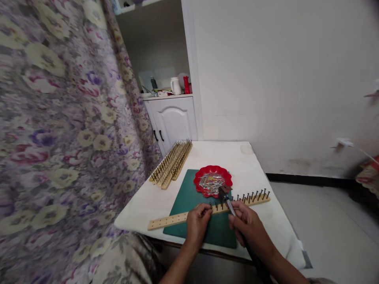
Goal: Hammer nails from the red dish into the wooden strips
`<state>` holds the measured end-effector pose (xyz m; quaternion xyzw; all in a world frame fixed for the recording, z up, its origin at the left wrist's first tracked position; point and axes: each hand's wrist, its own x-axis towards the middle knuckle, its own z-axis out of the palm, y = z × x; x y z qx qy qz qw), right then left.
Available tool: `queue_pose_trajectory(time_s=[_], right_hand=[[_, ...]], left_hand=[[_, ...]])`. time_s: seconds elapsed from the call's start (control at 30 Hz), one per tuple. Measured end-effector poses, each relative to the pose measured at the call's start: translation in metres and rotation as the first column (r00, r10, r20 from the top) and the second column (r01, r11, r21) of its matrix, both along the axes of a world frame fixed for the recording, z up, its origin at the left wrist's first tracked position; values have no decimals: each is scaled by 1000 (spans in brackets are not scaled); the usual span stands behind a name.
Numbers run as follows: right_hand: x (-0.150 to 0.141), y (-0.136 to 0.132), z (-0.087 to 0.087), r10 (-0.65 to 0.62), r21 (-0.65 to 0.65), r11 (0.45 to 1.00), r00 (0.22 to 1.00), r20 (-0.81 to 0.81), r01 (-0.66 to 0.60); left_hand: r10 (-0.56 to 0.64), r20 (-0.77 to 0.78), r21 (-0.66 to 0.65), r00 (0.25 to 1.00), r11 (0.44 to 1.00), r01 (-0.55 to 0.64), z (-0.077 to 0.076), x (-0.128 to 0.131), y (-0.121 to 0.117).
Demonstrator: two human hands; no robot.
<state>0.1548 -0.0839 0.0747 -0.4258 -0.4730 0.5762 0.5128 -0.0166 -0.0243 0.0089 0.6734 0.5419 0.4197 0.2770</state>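
Observation:
A long wooden strip (168, 221) with rows of small holes lies across a green cutting mat (186, 189). Dark nails (252, 195) stand upright along its right part, while holes show on the bare left part. My left hand (197, 221) rests over the strip, thumb and fingertips pinched around a nail (211, 205) at the end of the standing row. In my right hand (248, 223) is a hammer (230, 206), gripped by its metal shaft, with the black handle running back below the wrist. The hammer's head is raised between the strip and the bowl.
Behind the strip, a red scalloped bowl (197, 186) holds many loose silvery nails (211, 182). Several wooden strips (173, 161) full of upright nails lie at the table's back left. A floral curtain (74, 138) hangs to the left, and a white cabinet (174, 118) stands behind.

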Motion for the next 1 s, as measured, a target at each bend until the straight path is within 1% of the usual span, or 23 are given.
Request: queue_pose_trajectory(time_s=[0.13,0.23,0.5,1.0], right_hand=[[-4,0,-5,129,-11,992,992,-4,-129],[-9,0,-8,164,-14,986,986,12,-164],[-17,-2,-7,183,-34,983,980,74,-181],[-19,-2,-7,171,-39,985,982,77,-168]], left_hand=[[5,-11,-7,1000,1000,-6,-1,0,1],[-2,1,-12,1000,1000,2,0,-1,1],[-13,1,-1,1000,1000,13,-1,-2,0],[-11,-9,13,1000,1000,11,0,-3,-2]])
